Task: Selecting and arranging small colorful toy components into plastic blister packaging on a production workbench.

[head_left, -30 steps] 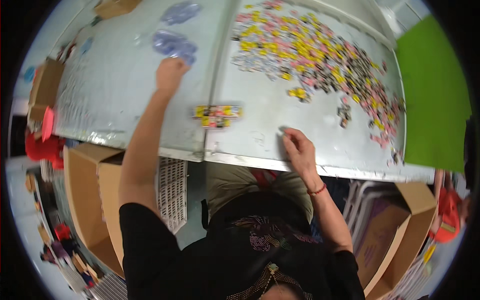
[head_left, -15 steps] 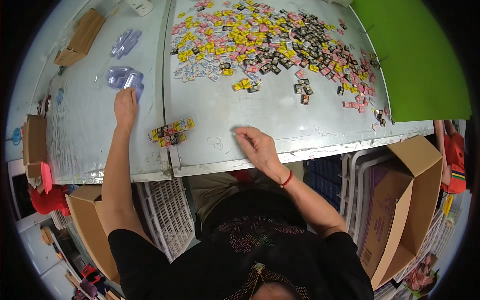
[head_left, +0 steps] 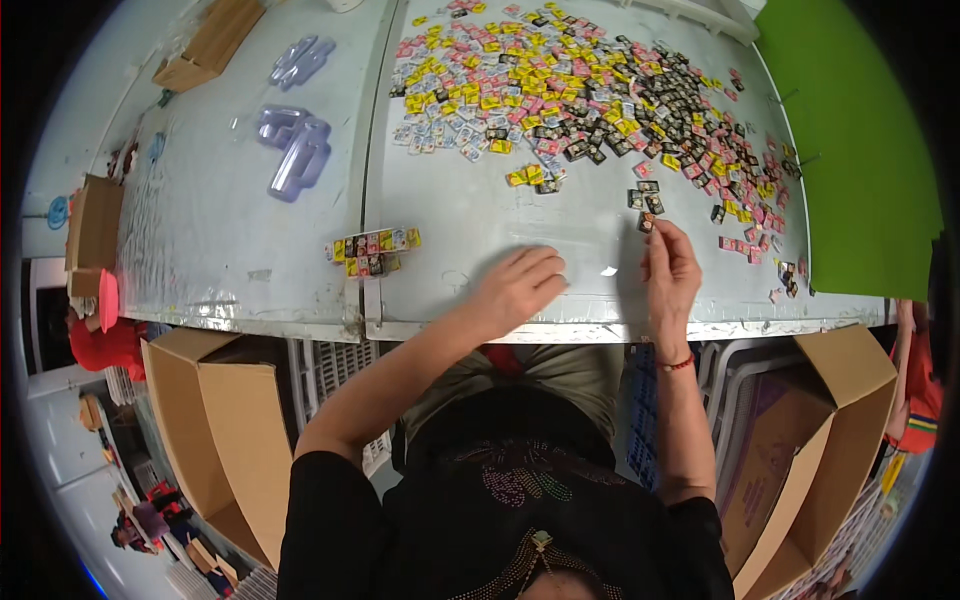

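Note:
At the table's near middle, my left hand hovers palm down, its fingers loosely bent and slightly apart, with nothing seen in them. My right hand pinches a small black packet between thumb and fingertips, just below a few similar black packets. Left of my left hand, a cluster of small packets in yellow, pink and black lies in rows across the table seam. Two sets of clear, purplish plastic trays, the nearer trays and the farther trays, lie on the left part of the table.
A wide spread of loose packets covers the table's far right side. A green panel borders the right edge. Open cardboard boxes stand below the front edge, a left box and a right box. Another person's red clothing shows at far right.
My left hand has let go of the clear trays and come back toward the near middle. My right hand has moved right and forward and taken hold of a black packet. The whole view has shifted.

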A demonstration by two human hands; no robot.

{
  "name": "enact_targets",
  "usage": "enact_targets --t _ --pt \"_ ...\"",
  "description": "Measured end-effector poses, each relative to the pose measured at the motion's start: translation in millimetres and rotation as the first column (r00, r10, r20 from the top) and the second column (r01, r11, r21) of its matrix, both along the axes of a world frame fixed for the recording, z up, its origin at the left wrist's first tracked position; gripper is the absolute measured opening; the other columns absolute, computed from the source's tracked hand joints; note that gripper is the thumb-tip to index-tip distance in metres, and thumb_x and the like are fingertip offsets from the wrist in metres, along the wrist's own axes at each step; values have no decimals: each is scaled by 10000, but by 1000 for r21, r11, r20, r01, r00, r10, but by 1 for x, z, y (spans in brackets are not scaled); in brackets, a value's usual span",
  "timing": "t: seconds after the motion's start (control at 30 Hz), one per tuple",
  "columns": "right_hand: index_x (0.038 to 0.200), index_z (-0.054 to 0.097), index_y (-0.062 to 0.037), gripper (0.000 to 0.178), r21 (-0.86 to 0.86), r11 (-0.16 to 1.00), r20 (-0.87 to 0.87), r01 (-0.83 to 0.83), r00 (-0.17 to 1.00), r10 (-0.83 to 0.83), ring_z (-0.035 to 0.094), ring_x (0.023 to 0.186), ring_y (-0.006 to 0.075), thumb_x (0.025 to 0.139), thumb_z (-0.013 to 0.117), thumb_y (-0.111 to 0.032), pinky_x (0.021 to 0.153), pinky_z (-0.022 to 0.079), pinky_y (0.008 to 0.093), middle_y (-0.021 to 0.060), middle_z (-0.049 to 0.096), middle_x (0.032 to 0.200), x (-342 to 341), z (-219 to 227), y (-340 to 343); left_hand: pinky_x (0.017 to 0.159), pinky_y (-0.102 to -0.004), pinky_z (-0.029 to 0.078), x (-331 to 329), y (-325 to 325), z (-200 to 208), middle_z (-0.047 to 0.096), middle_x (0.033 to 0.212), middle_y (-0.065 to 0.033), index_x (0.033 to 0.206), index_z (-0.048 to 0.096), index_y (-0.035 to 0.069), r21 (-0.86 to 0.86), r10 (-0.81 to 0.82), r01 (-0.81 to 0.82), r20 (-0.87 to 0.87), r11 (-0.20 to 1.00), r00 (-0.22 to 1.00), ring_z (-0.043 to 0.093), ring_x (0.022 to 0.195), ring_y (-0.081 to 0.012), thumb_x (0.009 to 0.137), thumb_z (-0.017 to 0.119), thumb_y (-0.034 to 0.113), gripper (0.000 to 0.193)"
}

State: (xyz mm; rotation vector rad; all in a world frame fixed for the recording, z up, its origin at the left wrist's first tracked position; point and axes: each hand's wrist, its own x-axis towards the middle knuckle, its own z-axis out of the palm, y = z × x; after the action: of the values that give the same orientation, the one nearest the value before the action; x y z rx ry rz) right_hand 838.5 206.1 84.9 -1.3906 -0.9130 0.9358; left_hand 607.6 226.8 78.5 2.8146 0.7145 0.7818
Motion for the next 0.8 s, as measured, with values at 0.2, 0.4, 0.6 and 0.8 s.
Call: enact_targets --t 0.2,0.4,0.6,0.8 --pt "1166 600 -6 236 14 999 424 -44 905 34 612 823 148 948 590 -94 704 495 252 46 648 967 6 -2 22 932 -403 457 0 47 6 609 1073 -117 973 635 14 102 135 -158 206 982 969 557 1081 -296 767 721 147 260" --pt "1210 573 -37 349 169 870 946 -464 325 -10 514 1206 320 874 625 -116 1004 408 440 114 584 1259 -52 -11 115 992 -453 386 -6 127 -10 549 1271 -131 1183 596 24 59 456 -459 55 886 888 456 1233 -336 842 674 195 390" --pt "1268 556 -79 365 61 832 972 -551 223 77 443 1299 288 910 586 -145 1045 354 499 66 557 1309 -39 -18 99 1050 -484 302 -20 94 -21 508 1357 -122 1251 561 25 44 301 -298 -71 953 951 407 1280 -356 901 604 190 389" --pt "1199 612 -91 331 182 876 936 -446 353 -15 516 1177 302 871 617 -46 1004 399 431 96 613 1198 -10 -6 81 979 -422 411 -24 79 12 576 1236 -116 1141 610 26 1 377 -383 179 924 909 499 1191 -317 861 644 149 308"
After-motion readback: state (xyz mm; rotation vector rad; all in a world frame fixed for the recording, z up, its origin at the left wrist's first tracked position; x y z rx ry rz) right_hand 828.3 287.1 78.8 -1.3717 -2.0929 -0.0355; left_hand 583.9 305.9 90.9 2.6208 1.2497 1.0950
